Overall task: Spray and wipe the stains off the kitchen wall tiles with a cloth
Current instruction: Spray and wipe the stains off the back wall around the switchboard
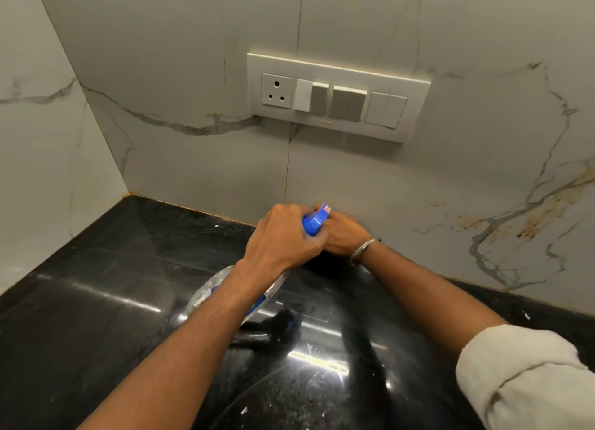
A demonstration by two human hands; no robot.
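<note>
A clear spray bottle (222, 288) with a blue trigger head (315, 222) is held tilted over the black counter, nozzle toward the wall. My left hand (283, 233) grips its neck from above. My right hand (343, 234), with a metal bangle on the wrist, curls round the blue head from the far side. Brown stains (534, 218) streak the marble-look wall tiles (370, 184) low on the right. No cloth is in view.
A white switch plate (338, 96) with a socket and several switches sits on the back wall above my hands. The glossy black counter (128, 317) runs to a corner at the left, where a side wall (42, 155) meets it.
</note>
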